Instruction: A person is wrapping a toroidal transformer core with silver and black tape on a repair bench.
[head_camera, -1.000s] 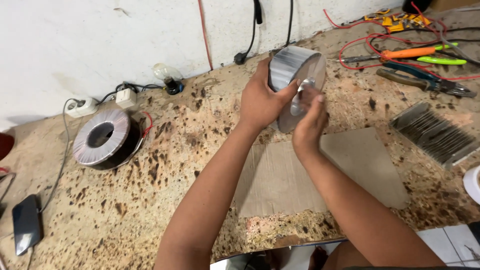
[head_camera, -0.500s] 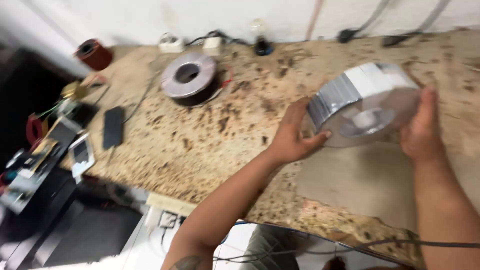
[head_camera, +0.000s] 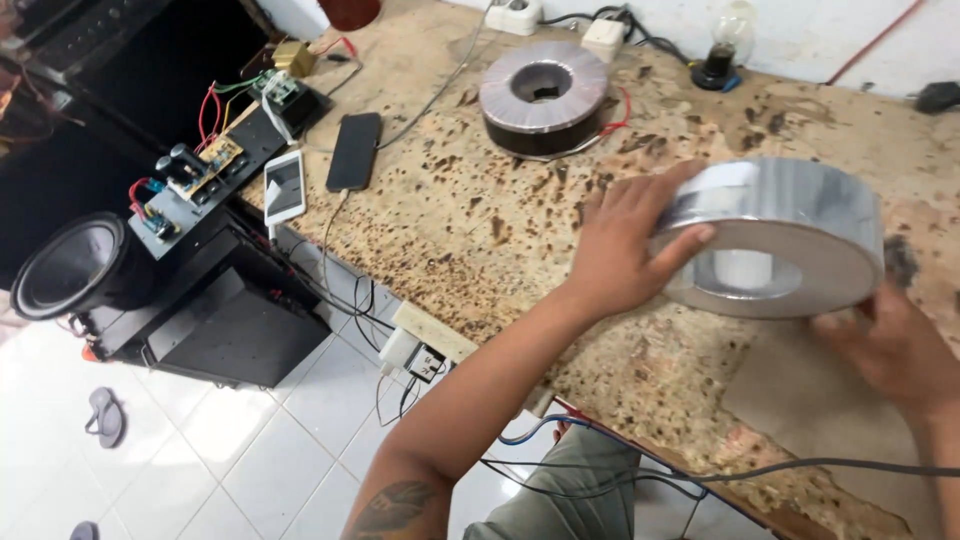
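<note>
1. Workpiece: a large silver toroidal core (head_camera: 775, 235) — a tightly wound ring of shiny metal strip with a round central hole. It is held just above the speckled stone bench (head_camera: 480, 220), at its right side, tilted so the lower flat face shows.
2. Left hand (head_camera: 625, 250): fingers spread wide over the outer curved wall, thumb pressed along the lower edge. It is clamped on the ring, not closed into a fist.
3. Right hand (head_camera: 895, 350): under the ring's lower right rim, fingers partly curled. Whether it bears on the rim or sits just clear cannot be told.
4. Handling judgement: likely heavy and rigid — a solid metal winding. The polished wall looks slippery, and the strip edges may be sharp. The sound grip is two-handed, on opposite sides of the outer wall or under the flat face.
5. Containers: none visible on the bench; nothing sits in the core's hole.
6. Surroundings: a second, wound toroid (head_camera: 543, 98) lies flat, well apart at the bench's far side. Two phones (head_camera: 320, 170) lie near the left edge. A brown sheet (head_camera: 820, 400) lies below the ring. A speaker (head_camera: 80, 268) and circuit boards (head_camera: 190, 170) stand off the bench, to the left.
</note>
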